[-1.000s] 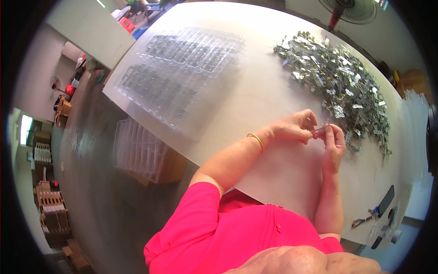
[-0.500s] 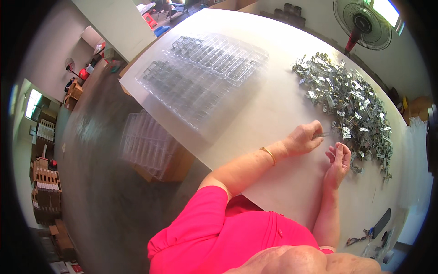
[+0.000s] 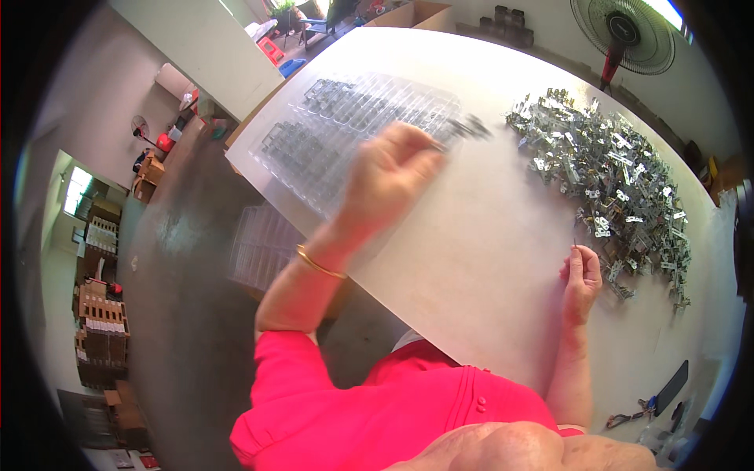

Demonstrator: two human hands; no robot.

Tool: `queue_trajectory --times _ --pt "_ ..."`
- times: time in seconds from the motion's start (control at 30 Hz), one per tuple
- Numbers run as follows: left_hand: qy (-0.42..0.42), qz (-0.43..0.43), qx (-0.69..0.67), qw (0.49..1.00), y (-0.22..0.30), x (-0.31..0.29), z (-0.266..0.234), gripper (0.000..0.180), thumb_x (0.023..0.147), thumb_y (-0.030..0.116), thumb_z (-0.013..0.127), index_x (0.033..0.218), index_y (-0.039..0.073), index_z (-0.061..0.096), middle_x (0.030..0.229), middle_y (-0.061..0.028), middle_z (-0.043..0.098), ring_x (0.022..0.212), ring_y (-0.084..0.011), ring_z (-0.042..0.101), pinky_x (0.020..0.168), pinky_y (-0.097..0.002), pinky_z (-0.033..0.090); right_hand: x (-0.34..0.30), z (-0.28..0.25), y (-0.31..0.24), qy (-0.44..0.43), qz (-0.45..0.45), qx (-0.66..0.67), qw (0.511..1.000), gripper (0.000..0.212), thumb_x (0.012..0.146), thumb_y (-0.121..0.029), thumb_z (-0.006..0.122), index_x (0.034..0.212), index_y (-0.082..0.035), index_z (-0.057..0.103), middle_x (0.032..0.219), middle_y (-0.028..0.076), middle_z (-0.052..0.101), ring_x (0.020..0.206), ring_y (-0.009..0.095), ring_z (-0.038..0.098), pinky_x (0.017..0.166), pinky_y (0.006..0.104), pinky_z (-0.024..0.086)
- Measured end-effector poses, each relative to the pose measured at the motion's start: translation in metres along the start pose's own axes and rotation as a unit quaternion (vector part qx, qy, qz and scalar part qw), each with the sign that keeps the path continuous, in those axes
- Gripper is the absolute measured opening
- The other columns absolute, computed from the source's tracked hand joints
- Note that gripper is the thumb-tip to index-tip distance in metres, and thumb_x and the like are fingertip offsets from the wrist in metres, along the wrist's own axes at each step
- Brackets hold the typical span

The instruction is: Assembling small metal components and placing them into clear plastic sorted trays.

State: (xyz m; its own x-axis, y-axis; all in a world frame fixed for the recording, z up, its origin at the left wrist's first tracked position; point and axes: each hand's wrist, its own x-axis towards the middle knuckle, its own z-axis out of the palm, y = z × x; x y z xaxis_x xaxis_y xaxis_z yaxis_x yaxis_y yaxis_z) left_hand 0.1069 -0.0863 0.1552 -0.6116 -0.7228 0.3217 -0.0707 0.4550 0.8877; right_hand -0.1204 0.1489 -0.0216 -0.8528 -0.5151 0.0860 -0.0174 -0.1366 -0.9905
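Observation:
Over the clear plastic tray (image 3: 404,93) my left hand (image 3: 397,173) is raised, fingers pinched on a small grey metal part (image 3: 470,127) that is smeared by motion. The tray has rows of long compartments, several of them filled with grey metal pieces (image 3: 290,149) on the left side. At the right, my right hand (image 3: 581,284) rests low over the table beside a big pile of small metal parts (image 3: 605,180). Its thumb and fingers pinch a thin dark pin-like tool (image 3: 576,242), its tip pointing up. The exact kind of the metal parts is unclear.
The white table (image 3: 471,275) carries all this. Scissors or pliers (image 3: 628,414) and a dark flat strip (image 3: 671,388) lie near its right edge. A standing fan (image 3: 624,33) is behind. More clear trays (image 3: 263,245) stand below the table's left edge.
My left hand has swung from beside the pile to the left and away, over the tray, carrying the metal part. My right hand has stayed almost in place with the thin tool.

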Motion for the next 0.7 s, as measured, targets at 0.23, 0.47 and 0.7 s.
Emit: queue_trajectory --times 0.23,0.47,0.7 --pt "0.154 -0.036 0.157 0.975 -0.061 0.085 -0.138 0.015 0.083 0.010 0.077 0.090 -0.001 0.070 0.080 -0.0055 0.070 0.069 -0.0091 0.063 0.063 -0.0223 0.051 -0.001 0.003 0.000 -0.012 0.009 -0.001 1.000 0.008 0.099 -0.016 0.061 0.102 -0.010 0.066 0.079 -0.006 0.058 0.067 0.002 0.050 0.059 0.0176 0.042" --pt "0.160 -0.117 0.247 0.949 -0.135 0.147 -0.172 0.020 0.071 0.017 0.083 0.079 0.002 0.072 0.079 -0.0099 0.073 0.069 -0.0157 0.067 0.066 -0.0295 0.053 -0.002 -0.002 0.007 -0.024 0.016 -0.006 1.000 0.008 0.099 -0.014 0.061 0.103 -0.008 0.064 0.081 -0.004 0.058 0.070 0.003 0.051 0.061 0.0186 0.044" --pt "0.150 -0.167 0.401 0.888 -0.155 0.177 -0.169 0.025 0.067 0.027 0.084 0.077 0.006 0.075 0.079 -0.0103 0.074 0.075 -0.0203 0.071 0.074 -0.0308 0.053 -0.002 -0.001 0.004 -0.029 0.018 -0.013 0.999 0.008 0.099 -0.012 0.059 0.104 -0.007 0.063 0.082 -0.004 0.057 0.071 0.003 0.050 0.062 0.0186 0.044"
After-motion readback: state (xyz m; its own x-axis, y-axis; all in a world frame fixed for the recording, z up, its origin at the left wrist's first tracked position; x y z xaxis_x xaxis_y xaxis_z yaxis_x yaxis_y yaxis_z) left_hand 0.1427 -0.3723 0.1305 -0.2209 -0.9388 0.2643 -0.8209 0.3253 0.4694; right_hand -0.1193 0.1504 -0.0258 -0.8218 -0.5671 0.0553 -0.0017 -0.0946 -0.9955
